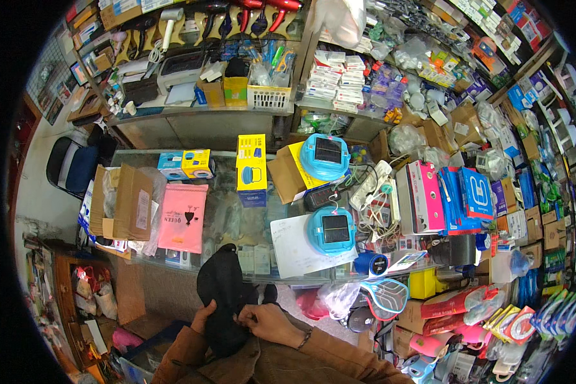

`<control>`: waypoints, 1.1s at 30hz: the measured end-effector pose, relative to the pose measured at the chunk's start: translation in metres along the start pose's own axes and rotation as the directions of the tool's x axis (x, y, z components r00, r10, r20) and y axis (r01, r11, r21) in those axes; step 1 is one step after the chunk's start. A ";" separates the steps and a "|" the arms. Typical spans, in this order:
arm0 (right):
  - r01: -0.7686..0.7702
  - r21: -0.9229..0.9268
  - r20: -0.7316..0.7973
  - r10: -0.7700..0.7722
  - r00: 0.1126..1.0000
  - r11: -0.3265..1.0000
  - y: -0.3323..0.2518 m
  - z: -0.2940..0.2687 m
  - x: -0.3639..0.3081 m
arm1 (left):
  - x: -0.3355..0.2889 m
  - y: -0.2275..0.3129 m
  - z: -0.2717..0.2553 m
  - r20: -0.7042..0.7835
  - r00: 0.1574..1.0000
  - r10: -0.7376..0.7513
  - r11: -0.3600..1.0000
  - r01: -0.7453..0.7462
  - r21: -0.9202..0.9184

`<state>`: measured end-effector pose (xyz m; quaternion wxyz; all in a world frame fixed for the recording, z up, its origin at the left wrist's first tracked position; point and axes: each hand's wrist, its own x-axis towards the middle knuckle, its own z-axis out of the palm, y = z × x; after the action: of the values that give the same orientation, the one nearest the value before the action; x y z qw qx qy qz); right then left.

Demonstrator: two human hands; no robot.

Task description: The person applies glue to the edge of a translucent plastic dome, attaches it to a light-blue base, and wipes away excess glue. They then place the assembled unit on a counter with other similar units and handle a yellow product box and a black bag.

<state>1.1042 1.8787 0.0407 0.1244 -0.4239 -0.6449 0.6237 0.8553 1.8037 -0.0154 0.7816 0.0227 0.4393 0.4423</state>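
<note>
At the near edge of the glass counter [221,192], I hold a soft black fabric item [219,281] upright in front of my body; its exact kind does not show. My left hand [202,318] grips its left side, thumb showing and the other fingers hidden behind it. My right hand [270,322] has its fingers bent and pinched at the item's right side. Just beyond on the counter lies a flat pink printed bag [184,221]. To the right, a round blue lantern with a solar panel [331,246] rests on a white sheet of paper [291,246].
A second blue solar lantern [324,168] sits farther back beside a tall yellow box [251,163]. An open cardboard box [129,203] stands at the left. Tangled cables with a white power strip [372,185] lie right of the lanterns. Crowded shelves surround the counter; an electric swatter [387,297] is below right.
</note>
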 end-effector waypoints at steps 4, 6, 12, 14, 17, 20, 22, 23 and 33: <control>0.109 0.029 -0.060 -0.107 0.993 0.994 0.005 -0.004 -0.001 | 0.012 0.004 -0.005 0.030 0.998 -0.057 0.997 0.055 0.061; 0.053 0.125 -0.017 -0.051 0.999 0.991 0.006 -0.008 0.000 | 0.017 0.006 -0.009 -0.006 0.997 -0.075 0.993 0.076 0.092; 0.039 0.079 -0.042 -0.036 0.998 0.996 0.011 -0.009 0.006 | 0.022 0.014 -0.005 -0.015 0.995 -0.099 0.987 0.100 0.126; 0.073 0.064 -0.077 -0.068 0.995 0.995 0.011 -0.007 0.007 | 0.021 0.018 -0.001 -0.009 0.997 -0.073 0.986 0.074 0.147; 0.064 0.075 -0.082 -0.058 0.995 0.995 0.008 -0.005 0.011 | 0.021 0.023 0.001 -0.034 0.997 -0.065 0.982 0.070 0.175; 0.050 0.079 -0.081 -0.044 0.996 0.996 0.004 -0.004 0.015 | 0.021 0.029 0.000 -0.027 0.995 -0.091 0.980 0.094 0.177; 0.041 0.084 -0.071 -0.035 0.997 0.996 0.001 -0.003 0.018 | 0.020 0.034 -0.002 -0.036 0.992 -0.121 0.978 0.126 0.169; 0.036 0.092 -0.061 -0.031 0.998 0.995 -0.001 -0.002 0.020 | 0.019 0.036 -0.002 -0.039 0.990 -0.136 0.976 0.141 0.165; 0.036 0.085 -0.081 -0.029 0.996 0.996 -0.002 0.014 0.035 | 0.031 0.035 -0.035 -0.057 0.983 -0.172 0.984 0.174 0.040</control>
<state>1.0721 1.8938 0.0273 0.1786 -0.4323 -0.6184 0.6315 0.8142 1.8347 -0.0426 0.8043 -0.0098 0.4701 0.3632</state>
